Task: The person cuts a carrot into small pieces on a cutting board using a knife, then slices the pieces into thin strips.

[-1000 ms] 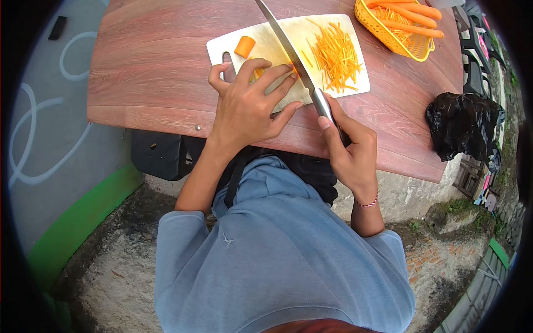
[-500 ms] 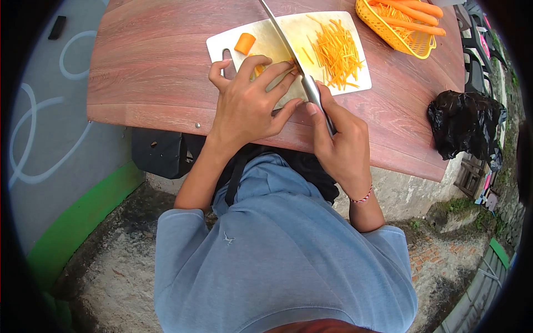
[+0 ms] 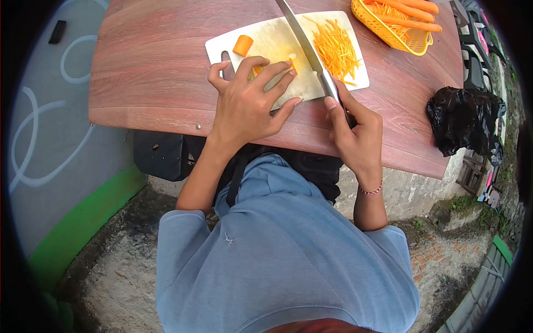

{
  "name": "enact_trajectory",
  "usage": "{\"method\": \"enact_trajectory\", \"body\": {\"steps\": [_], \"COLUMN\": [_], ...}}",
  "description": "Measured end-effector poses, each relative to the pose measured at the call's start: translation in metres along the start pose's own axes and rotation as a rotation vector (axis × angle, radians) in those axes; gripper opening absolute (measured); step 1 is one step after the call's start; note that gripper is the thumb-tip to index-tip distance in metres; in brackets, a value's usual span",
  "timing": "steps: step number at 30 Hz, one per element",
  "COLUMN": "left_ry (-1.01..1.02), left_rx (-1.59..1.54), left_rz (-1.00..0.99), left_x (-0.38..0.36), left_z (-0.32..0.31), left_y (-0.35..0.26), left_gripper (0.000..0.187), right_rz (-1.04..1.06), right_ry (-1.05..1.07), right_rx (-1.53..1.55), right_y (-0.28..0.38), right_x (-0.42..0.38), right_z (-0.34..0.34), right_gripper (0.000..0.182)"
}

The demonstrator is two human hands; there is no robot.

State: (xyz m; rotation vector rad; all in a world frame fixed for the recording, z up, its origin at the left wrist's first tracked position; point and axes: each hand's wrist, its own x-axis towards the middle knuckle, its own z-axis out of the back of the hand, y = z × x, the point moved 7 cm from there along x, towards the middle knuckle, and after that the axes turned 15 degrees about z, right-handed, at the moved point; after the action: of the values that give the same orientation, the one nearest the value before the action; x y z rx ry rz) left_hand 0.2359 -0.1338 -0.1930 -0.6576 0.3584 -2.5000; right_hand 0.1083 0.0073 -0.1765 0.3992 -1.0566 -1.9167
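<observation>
My right hand [image 3: 358, 125] grips the handle of a kitchen knife [image 3: 307, 47], its blade slanting up and left across the white cutting board [image 3: 272, 33]. Spread over the board's left part, my left hand [image 3: 250, 102] has its fingertips pressed on a small carrot piece [image 3: 293, 67]. More carrot shows between its fingers, partly hidden. A short carrot chunk [image 3: 242, 45] lies just above this hand. Right of the blade is a pile of carrot strips [image 3: 336, 51]. The blade stands apart from the piece under my left fingertips.
A yellow plastic basket [image 3: 388, 34] with whole carrots [image 3: 413, 11] and shreds sits at the table's upper right. The wooden table [image 3: 150, 66] ends close to my body. A black plastic bag [image 3: 465, 119] hangs by its right edge, near dark chairs [image 3: 474, 69].
My right hand and the knife have moved right, away from the carrot piece and towards the strip pile. My left hand has stayed nearly in place.
</observation>
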Motion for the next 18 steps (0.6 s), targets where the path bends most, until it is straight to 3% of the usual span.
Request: {"method": "enact_trajectory", "body": {"steps": [5,14,16,18], "left_ry": [-0.001,-0.016,-0.015,-0.018], "left_rx": [0.014,0.019,0.024,0.024], "left_rz": [0.01,0.011,0.012,0.01], "left_x": [-0.001,-0.002,-0.002,-0.002], "left_z": [-0.001,-0.001,-0.001,-0.001], "left_y": [0.002,0.002,0.002,0.001], "left_gripper": [0.04,0.041,0.042,0.042], "right_rz": [0.047,-0.105,0.034,0.034], "right_ry": [-0.064,0.061,-0.019,-0.022], "right_rx": [0.068,0.092,0.115,0.122], "right_y": [0.002,0.01,0.014,0.013], "right_x": [-0.001,-0.017,-0.019,-0.022], "right_z": [0.002,-0.01,-0.011,-0.014], "right_gripper": [0.038,0.038,0.036,0.036]}}
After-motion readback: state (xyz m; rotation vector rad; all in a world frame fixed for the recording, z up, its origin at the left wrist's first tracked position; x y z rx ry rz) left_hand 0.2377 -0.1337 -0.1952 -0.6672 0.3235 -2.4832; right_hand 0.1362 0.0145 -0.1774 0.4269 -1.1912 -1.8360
